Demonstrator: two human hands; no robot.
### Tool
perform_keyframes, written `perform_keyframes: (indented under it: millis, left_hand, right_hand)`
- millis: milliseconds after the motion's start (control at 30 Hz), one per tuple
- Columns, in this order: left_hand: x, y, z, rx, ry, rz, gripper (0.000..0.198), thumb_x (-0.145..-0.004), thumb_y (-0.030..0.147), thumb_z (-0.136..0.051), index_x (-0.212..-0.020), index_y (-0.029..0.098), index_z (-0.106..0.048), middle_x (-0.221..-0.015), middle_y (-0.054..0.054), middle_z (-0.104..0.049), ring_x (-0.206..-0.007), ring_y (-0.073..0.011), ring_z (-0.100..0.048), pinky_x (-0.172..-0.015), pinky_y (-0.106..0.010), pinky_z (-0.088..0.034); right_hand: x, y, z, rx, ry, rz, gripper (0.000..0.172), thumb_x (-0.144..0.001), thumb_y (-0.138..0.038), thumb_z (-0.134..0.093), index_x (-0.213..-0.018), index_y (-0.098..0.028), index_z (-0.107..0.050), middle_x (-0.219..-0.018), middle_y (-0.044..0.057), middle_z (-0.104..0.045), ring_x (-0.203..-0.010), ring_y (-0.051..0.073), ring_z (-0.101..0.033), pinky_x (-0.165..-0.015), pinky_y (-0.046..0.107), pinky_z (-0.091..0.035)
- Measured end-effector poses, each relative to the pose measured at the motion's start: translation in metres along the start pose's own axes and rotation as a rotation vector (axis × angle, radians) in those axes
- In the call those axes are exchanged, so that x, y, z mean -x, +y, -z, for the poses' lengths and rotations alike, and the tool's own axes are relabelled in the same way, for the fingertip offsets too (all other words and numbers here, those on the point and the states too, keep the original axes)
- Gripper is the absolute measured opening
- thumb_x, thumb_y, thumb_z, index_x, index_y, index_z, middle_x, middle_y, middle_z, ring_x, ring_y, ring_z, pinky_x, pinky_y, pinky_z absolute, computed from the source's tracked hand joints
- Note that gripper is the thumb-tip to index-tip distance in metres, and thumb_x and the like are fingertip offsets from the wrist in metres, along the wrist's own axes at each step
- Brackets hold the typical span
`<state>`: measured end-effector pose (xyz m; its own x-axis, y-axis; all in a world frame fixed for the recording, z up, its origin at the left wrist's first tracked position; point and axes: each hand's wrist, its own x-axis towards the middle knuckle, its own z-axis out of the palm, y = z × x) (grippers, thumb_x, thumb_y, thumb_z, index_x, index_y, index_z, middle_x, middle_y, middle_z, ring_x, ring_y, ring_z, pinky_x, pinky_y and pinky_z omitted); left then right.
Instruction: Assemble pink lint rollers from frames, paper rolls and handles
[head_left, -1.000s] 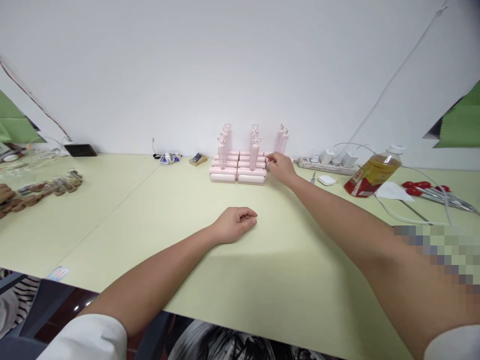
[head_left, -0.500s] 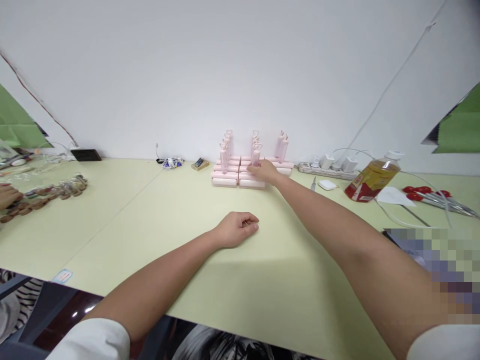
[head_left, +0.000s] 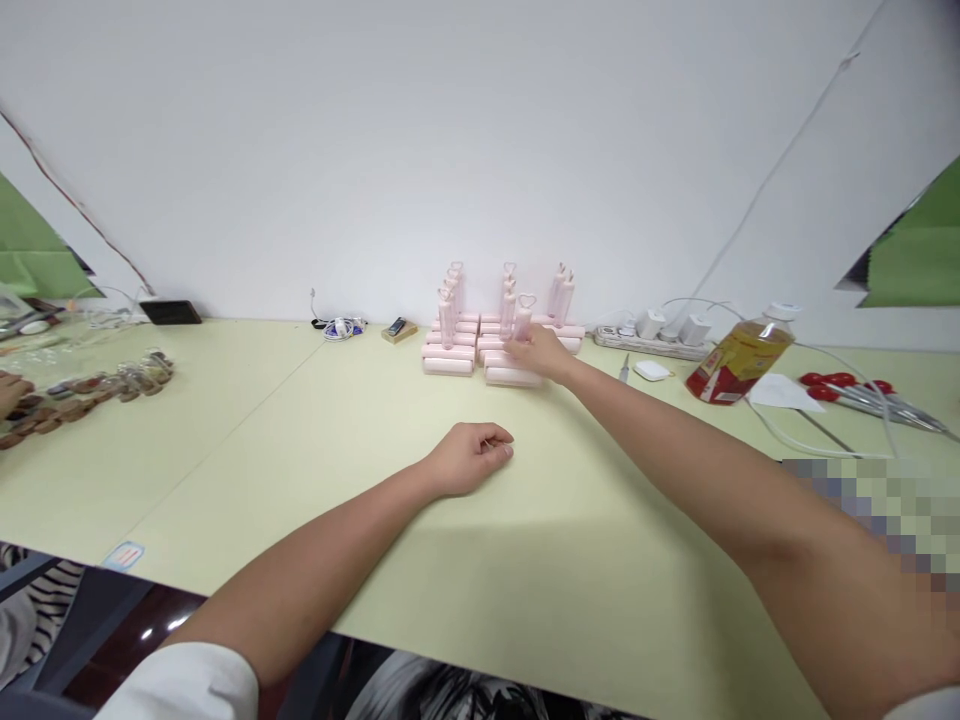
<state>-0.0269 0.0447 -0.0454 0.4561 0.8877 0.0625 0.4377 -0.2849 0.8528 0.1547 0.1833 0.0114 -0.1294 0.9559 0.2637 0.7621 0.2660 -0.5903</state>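
Several pink lint rollers with heart-topped handles stand in rows at the back of the pale green table. My right hand reaches across to the front right one, its fingers closed on the upright handle, and this roller sits a little apart from the rows. My left hand rests on the table in the middle, fingers loosely curled with nothing in them.
A bottle of yellow liquid lies on its side at the right, beside a power strip, a white pad, red-handled scissors and cables. Small brown items lie at the left, where another person's hand shows.
My right hand moved from the right side of the rollers to the front right one, gripped its handle and drew it slightly toward me. My left hand stayed put.
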Motion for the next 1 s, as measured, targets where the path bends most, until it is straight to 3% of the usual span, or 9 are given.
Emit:
perform_keyframes:
  millis: [200, 333, 433, 500, 567, 667, 767, 867, 1000]
  left_hand:
    - [-0.007, -0.001, -0.002, 0.230, 0.197, 0.168, 0.054, -0.083, 0.047, -0.061, -0.126, 0.015, -0.052, -0.110, -0.011, -0.064, -0.070, -0.0146, -0.063, -0.046, -0.022, -0.043]
    - [-0.007, 0.003, -0.001, 0.432, 0.089, 0.061, 0.059, -0.078, 0.052, -0.066, -0.123, 0.015, -0.055, -0.119, -0.015, -0.061, -0.092, -0.0219, -0.062, -0.048, -0.020, -0.049]
    - [-0.005, 0.006, -0.003, 0.627, -0.001, -0.010, 0.057, -0.078, 0.046, -0.069, -0.124, 0.016, -0.053, -0.121, -0.014, -0.060, -0.105, -0.0243, -0.059, -0.065, -0.026, -0.057]
    - [-0.005, 0.007, -0.002, 0.668, -0.011, 0.001, 0.057, -0.077, 0.045, -0.069, -0.123, 0.016, -0.052, -0.120, -0.013, -0.060, -0.102, -0.0233, -0.060, -0.069, -0.029, -0.058]
    - [-0.006, 0.008, 0.002, 0.574, 0.014, 0.047, 0.051, -0.078, 0.046, -0.065, -0.118, 0.015, -0.052, -0.113, -0.012, -0.063, -0.092, -0.0215, -0.062, -0.064, -0.030, -0.056]
    - [-0.008, 0.005, 0.020, 0.142, 0.175, 0.105, 0.044, -0.077, 0.043, -0.065, -0.111, 0.016, -0.056, -0.102, -0.008, -0.065, -0.084, -0.0201, -0.062, -0.066, -0.030, -0.052]
    - [-0.012, -0.002, 0.044, -0.290, 0.357, 0.191, 0.071, -0.069, 0.038, -0.073, -0.132, 0.021, -0.044, -0.110, -0.008, -0.063, -0.086, -0.0227, -0.063, -0.076, -0.034, -0.050]
    - [-0.016, -0.011, 0.061, -0.457, 0.403, 0.213, 0.066, -0.073, 0.039, -0.069, -0.132, 0.020, -0.047, -0.114, -0.010, -0.061, -0.097, -0.0263, -0.063, -0.084, -0.036, -0.048]
    - [-0.019, -0.027, 0.071, -0.568, 0.338, 0.159, 0.055, -0.081, 0.037, -0.061, -0.131, 0.017, -0.053, -0.126, -0.013, -0.055, -0.111, -0.0283, -0.059, -0.096, -0.038, -0.045]
  right_hand:
    - [0.058, -0.018, 0.011, -0.329, 0.018, -0.043, 0.038, -0.082, -0.049, -0.043, -0.081, -0.016, -0.062, -0.084, 0.007, -0.066, -0.078, 0.021, -0.059, -0.064, 0.029, -0.045]
    - [0.102, -0.032, 0.010, -0.863, -0.142, -0.103, 0.041, -0.082, -0.058, -0.052, -0.084, -0.018, -0.061, -0.081, 0.004, -0.063, -0.079, 0.019, -0.059, -0.070, 0.030, -0.049]
    - [0.122, -0.030, 0.009, -1.034, -0.208, -0.108, 0.037, -0.081, -0.056, -0.059, -0.081, -0.019, -0.059, -0.078, 0.002, -0.061, -0.075, 0.018, -0.058, -0.071, 0.031, -0.049]
    - [0.127, -0.023, 0.013, -1.083, -0.176, -0.118, 0.035, -0.081, -0.055, -0.060, -0.081, -0.020, -0.058, -0.078, 0.002, -0.061, -0.075, 0.019, -0.058, -0.072, 0.033, -0.050]
    - [0.129, -0.012, 0.020, -1.120, -0.067, -0.176, 0.034, -0.081, -0.055, -0.061, -0.082, -0.021, -0.057, -0.077, 0.002, -0.061, -0.075, 0.019, -0.059, -0.071, 0.033, -0.050]
    - [0.133, 0.006, 0.034, -1.209, 0.125, -0.323, 0.030, -0.081, -0.051, -0.064, -0.080, -0.021, -0.059, -0.075, 0.001, -0.060, -0.072, 0.017, -0.058, -0.063, 0.027, -0.050]
    - [0.142, 0.019, 0.039, -1.318, 0.212, -0.444, 0.025, -0.084, -0.043, -0.066, -0.076, -0.019, -0.061, -0.074, 0.000, -0.061, -0.070, 0.013, -0.058, -0.060, 0.022, -0.050]
    - [0.153, 0.023, 0.031, -1.389, 0.183, -0.522, 0.025, -0.085, -0.041, -0.065, -0.075, -0.019, -0.062, -0.072, 0.000, -0.062, -0.068, 0.013, -0.058, -0.060, 0.023, -0.051]
    - [0.162, 0.016, 0.018, -1.477, 0.060, -0.563, 0.024, -0.089, -0.039, -0.061, -0.076, -0.019, -0.063, -0.070, 0.000, -0.063, -0.066, 0.013, -0.059, -0.059, 0.024, -0.053]
